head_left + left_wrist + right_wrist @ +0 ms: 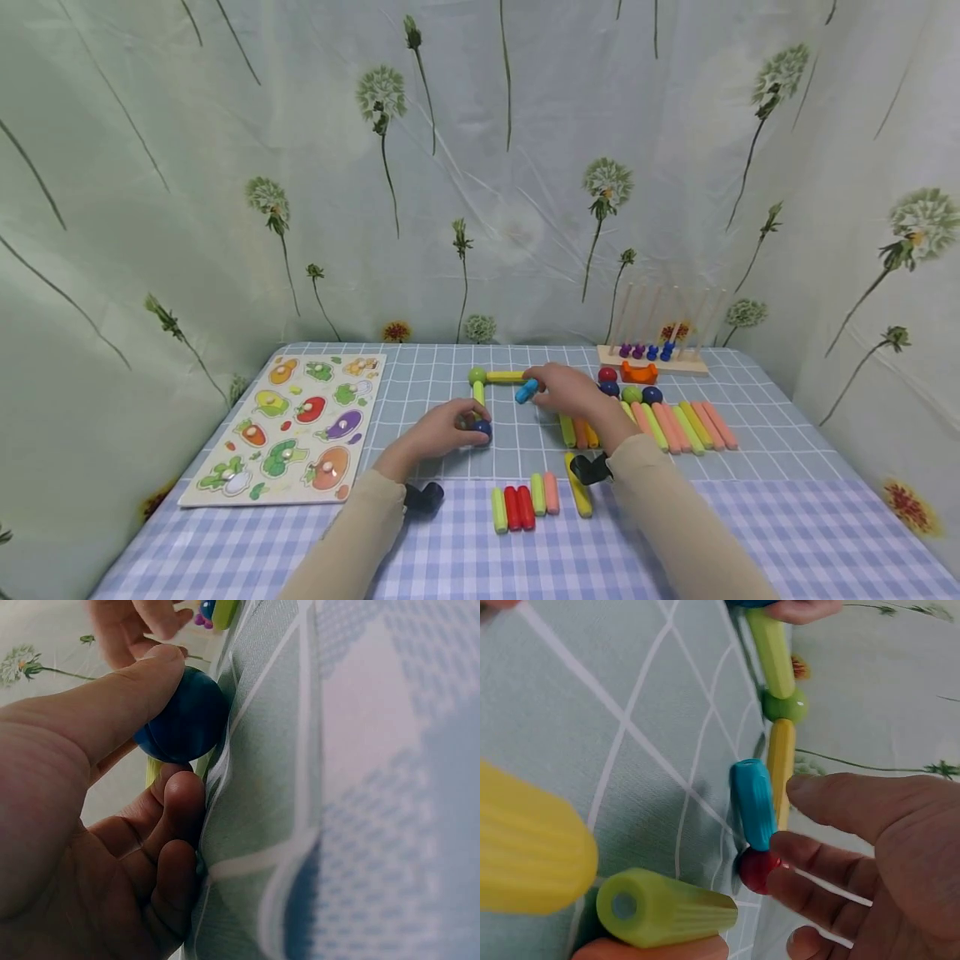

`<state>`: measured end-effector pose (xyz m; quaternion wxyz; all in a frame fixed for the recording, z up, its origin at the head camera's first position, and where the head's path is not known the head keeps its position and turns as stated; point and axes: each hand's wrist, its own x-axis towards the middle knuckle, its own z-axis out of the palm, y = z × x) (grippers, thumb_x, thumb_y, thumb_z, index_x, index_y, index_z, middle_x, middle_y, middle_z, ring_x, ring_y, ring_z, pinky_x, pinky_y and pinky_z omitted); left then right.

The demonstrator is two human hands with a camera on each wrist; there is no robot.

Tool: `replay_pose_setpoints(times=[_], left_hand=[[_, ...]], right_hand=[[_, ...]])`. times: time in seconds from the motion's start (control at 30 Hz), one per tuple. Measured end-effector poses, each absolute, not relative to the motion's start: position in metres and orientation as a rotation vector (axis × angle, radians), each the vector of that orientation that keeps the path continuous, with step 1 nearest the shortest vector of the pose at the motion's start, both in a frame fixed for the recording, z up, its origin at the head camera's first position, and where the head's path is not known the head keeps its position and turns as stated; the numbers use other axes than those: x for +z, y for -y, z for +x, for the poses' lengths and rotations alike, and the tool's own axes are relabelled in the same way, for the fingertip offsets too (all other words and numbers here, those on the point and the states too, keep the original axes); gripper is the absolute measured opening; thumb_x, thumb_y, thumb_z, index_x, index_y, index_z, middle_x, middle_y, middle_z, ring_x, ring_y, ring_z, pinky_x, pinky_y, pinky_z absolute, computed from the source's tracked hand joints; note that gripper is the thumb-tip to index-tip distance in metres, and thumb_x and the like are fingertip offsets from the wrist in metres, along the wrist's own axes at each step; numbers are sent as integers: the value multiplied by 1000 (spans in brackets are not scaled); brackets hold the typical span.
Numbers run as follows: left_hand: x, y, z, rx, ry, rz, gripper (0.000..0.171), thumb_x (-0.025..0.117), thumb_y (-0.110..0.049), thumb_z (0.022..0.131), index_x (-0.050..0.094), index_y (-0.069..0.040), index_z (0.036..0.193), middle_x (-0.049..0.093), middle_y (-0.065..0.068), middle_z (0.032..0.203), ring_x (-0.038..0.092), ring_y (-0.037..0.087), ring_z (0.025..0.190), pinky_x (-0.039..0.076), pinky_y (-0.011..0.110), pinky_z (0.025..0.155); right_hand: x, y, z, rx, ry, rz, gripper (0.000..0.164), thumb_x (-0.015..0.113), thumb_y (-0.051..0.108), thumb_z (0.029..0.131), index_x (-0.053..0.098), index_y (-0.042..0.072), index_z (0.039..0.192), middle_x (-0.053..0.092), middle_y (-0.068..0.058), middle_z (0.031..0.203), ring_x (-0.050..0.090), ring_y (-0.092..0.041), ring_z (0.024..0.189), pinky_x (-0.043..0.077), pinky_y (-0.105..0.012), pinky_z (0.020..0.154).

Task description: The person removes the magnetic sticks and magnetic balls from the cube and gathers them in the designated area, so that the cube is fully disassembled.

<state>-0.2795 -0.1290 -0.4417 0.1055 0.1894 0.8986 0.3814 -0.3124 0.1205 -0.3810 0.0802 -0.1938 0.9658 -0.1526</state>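
Note:
In the left wrist view my left hand (112, 780) pinches a dark blue ball (187, 716), the thumb over it and the fingers curled below. A lime stick (771, 656) runs from this ball to a green ball (786, 705), and a yellow stick (781, 761) leads on towards a red ball (757, 870). My right hand (870, 862) has its fingers spread, with fingertips right at the red ball and the end of a short bright blue stick (754, 804). In the head view that blue stick shows just left of my right hand.
A vegetable puzzle board (292, 429) lies to the left. Several coloured sticks (690, 427) and balls (632, 393) lie on the right, with an orange piece (639, 372) and a peg rack (660, 358) behind. Red sticks (520, 507) and a yellow stick (579, 487) lie in front.

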Motion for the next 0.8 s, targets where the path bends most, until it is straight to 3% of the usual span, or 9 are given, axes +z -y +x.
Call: replay_pose_setpoints(times=[0.23,0.8], left_hand=[[-443,130,-280,1128,-2647,558,23,76,-35,88,65,-31,109,64,-5,104,57,17,97,49,43,92],[-443,129,-280,1136,-2638,538,23,76,-35,88,65,-32,108,64,-5,103,57,18,96,49,43,92]], right_hand=[[-385,-113,-319,-328,-2871,-540,41,71,21,93,63,14,132,66,-6,118,56,-25,102,49,-48,103],[-383,-109,-323,-330,-2830,-496,37,71,23,93,67,15,129,65,-8,131,56,-29,116,43,-53,109]])
